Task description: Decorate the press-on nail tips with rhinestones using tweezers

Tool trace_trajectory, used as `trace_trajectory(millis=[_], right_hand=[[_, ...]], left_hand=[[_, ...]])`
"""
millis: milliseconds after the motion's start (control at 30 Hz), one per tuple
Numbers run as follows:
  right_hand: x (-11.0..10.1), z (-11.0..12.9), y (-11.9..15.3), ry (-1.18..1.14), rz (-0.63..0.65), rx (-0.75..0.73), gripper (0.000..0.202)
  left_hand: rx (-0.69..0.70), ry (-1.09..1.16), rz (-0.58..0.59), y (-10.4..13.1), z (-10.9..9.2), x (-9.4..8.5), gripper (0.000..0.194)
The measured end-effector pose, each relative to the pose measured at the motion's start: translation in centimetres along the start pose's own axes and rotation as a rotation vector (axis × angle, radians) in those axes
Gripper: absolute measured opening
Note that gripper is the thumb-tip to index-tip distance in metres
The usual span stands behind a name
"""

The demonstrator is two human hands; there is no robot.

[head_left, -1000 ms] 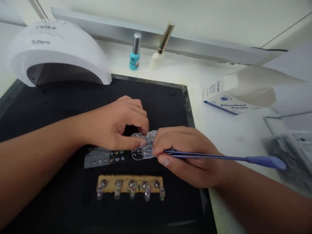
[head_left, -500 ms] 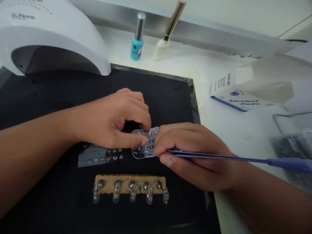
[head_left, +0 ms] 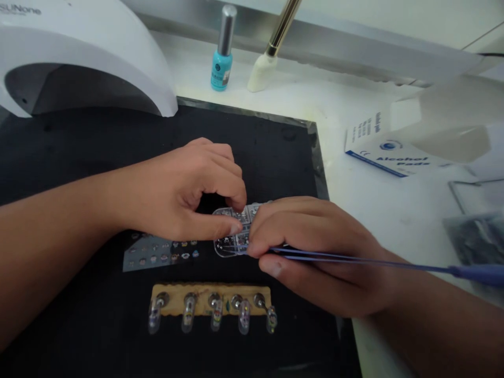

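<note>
A clear compartment case (head_left: 226, 244) with tiny beads and gems lies on the black mat. My left hand (head_left: 197, 189) has its thumb and bent fingers on the case, gripping it across the dividers. Purple tweezers (head_left: 354, 260) are held between the thumb and fingers of my right hand (head_left: 315, 247); their tips reach over the case's front left compartment, and whether they pinch a gem is too small to tell. My right hand hides the case's right part. Below stands a wooden strip (head_left: 202, 291) with several clear decorated nail tips on round metal holders.
A sticker sheet (head_left: 157, 254) lies left of the case, partly under my left wrist. A white lamp (head_left: 98, 47) stands at the back left, a turquoise bottle (head_left: 221, 71) and cream bottle (head_left: 262, 71) behind the mat, an alcohol pads box (head_left: 394, 152) at right.
The view has shifted slightly. The tweezers' arms look a little wider apart, and my right hand has tilted slightly. My left hand stays on the case.
</note>
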State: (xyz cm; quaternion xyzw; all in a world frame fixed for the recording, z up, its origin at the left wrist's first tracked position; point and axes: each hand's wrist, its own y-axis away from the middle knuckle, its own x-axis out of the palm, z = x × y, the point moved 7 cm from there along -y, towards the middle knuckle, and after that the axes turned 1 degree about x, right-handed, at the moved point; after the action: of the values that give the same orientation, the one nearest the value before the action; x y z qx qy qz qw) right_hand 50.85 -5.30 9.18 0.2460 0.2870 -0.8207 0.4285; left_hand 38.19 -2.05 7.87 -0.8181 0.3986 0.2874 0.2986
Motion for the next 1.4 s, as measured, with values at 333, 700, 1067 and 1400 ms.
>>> trace_trajectory(millis=[333,700,1067,1400], right_hand=[[0.1,0.3,-0.2,0.014,0.012,-0.033,0.013],[0.1,0.2,0.0,0.029,0.004,-0.060,0.010],[0.0,0.2,0.1,-0.041,-0.009,-0.037,0.010],[-1.0,0.2,0.3,-0.277,-0.125,-0.013,0.010]], left_hand=[[-0.013,-0.006,-0.012,0.1,0.1,0.0,0.015],[-0.027,0.001,-0.009,0.1,0.1,0.0,0.014],[-0.007,-0.006,0.010,-0.1,0.0,-0.1,0.011],[0.040,-0.018,-0.071,0.1,-0.1,0.0,0.013]])
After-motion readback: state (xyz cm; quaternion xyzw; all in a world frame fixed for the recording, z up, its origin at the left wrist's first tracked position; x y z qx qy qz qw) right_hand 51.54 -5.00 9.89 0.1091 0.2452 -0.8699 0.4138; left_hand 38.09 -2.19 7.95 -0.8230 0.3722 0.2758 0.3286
